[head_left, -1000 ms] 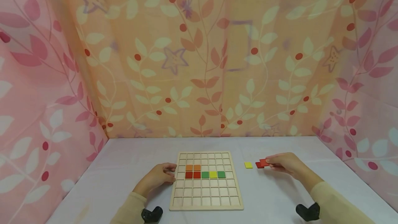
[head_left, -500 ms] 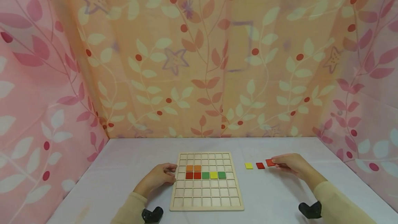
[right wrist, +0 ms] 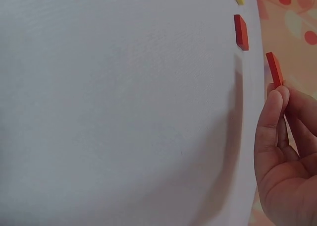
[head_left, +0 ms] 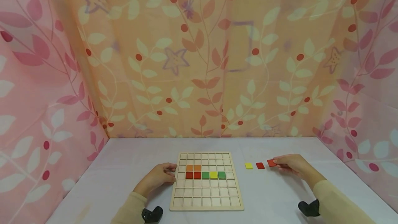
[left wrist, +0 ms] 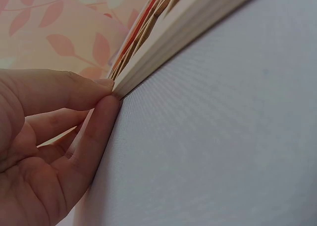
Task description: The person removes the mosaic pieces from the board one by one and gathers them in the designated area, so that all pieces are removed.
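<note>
A wooden grid board (head_left: 205, 196) lies on the table, with orange, red, green and yellow square tiles in some of its cells. My left hand (head_left: 163, 174) holds the board's left edge, thumb and fingertips together at the rim in the left wrist view. Right of the board, my right hand (head_left: 293, 163) pinches a red tile (head_left: 271, 162) between thumb and fingers. This tile is raised above the table; the right wrist view shows it edge-on. Beside it, a second red tile (head_left: 260, 165) lies flat, with a yellow tile (head_left: 248, 166) further left.
A white cloth (head_left: 124, 155) covers the table. Patterned curtains (head_left: 199, 78) hang behind it and along both sides. Black devices are worn at the left wrist (head_left: 152, 214) and the right wrist (head_left: 309, 208).
My right hand has moved slightly right with its red tile, which earlier overlapped the other red tile and now shows apart from it. My left hand has stayed at the board's edge.
</note>
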A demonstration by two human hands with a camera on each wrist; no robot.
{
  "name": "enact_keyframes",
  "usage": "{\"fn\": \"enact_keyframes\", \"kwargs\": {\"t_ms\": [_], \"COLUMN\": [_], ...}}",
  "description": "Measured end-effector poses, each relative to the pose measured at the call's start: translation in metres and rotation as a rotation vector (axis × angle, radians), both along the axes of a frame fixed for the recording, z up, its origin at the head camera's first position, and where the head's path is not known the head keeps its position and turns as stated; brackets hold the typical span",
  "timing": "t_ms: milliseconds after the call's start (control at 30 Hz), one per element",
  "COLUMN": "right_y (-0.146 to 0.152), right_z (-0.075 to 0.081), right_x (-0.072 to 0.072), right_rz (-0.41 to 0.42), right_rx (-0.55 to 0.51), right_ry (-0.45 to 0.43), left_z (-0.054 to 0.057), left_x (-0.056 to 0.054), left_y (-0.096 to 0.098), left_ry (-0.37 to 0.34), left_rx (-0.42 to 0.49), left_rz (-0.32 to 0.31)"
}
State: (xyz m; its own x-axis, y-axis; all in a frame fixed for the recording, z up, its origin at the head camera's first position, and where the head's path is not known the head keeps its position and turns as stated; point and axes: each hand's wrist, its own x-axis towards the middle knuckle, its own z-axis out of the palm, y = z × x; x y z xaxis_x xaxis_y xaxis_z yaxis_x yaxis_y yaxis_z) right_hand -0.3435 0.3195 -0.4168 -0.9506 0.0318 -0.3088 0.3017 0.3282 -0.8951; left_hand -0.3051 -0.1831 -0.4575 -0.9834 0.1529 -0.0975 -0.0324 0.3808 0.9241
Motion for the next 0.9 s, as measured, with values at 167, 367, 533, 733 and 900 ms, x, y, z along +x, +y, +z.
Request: {"fn": "enact_keyframes", "kwargs": {"t_ms": [167, 367, 533, 733, 900], "right_y": [0.001, 0.002, 0.004, 0.009, 0.008], "right_z": [-0.002, -0.007, -0.012, -0.018, -0.018], "right_x": [-0.004, -0.007, -0.012, -0.015, -0.015], "right_rz": [-0.006, -0.01, -0.008, -0.014, -0.03], "right_rx": [-0.018, -0.036, -0.054, -0.07, -0.058], "right_ry": [-0.01, -0.013, -0.013, -0.017, -0.037], "left_z": [0.0, 0.0, 0.0, -0.001, 0.0], "left_x": [0.0, 0.0, 0.0, 0.0, 0.0], "left_y": [0.0, 0.001, 0.0, 0.0, 0.001], "left_ry": [-0.002, -0.005, -0.006, -0.006, -0.012], "left_rx": [0.003, 0.007, 0.005, 0.013, 0.002], "left_rz": [0.006, 0.001, -0.003, 0.0, 0.018]}}
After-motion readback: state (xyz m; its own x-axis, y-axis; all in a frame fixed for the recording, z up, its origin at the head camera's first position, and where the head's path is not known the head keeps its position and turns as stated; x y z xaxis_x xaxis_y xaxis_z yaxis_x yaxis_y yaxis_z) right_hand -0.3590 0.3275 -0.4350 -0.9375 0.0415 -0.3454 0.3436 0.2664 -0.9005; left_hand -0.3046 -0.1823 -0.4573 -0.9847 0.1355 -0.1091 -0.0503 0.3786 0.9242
